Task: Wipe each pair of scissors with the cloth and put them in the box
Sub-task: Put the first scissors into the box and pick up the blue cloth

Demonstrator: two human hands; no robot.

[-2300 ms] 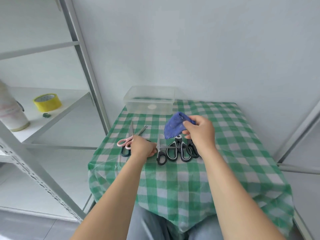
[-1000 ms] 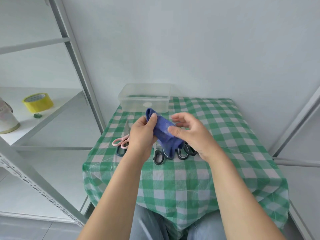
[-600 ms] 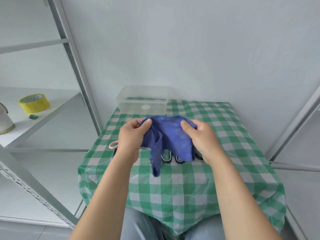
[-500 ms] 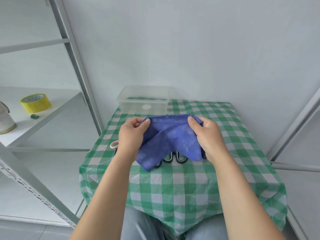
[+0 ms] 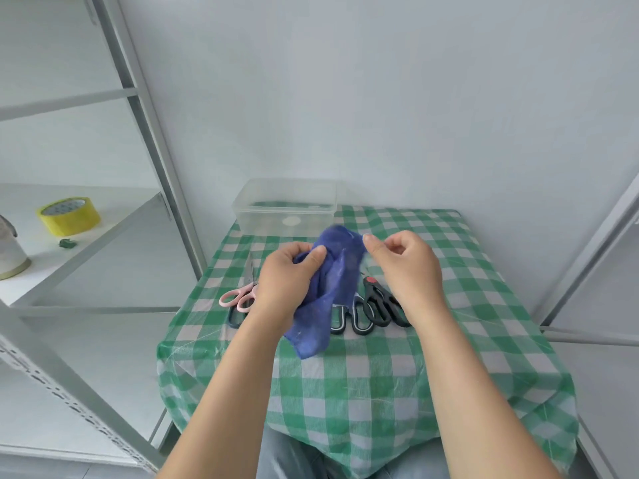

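One desk (image 5: pixel 466 305) with a green-and-white checked cover carries one clear plastic box (image 5: pixel 287 205) at its far left. One crumpled blue cloth (image 5: pixel 328 295) hangs above the desk's middle. Of the two hands, the left hand (image 5: pixel 287 281) grips its bunched part and the right hand (image 5: pixel 404 267) pinches its far corner. Four pairs of scissors show beneath: pink scissors (image 5: pixel 238 295) and dark scissors (image 5: pixel 233 318) left, white-edged scissors (image 5: pixel 361 331) and red-pivot scissors (image 5: pixel 378 299) right.

A blue cloth (image 5: pixel 333 288) hangs bunched in the air. Beneath it lie pink-handled scissors (image 5: pixel 241 296) at left, black scissors with a red pivot (image 5: pixel 380 300) at right, and perhaps two more pairs between, partly hidden. A clear plastic box (image 5: pixel 285 205) stands behind them.
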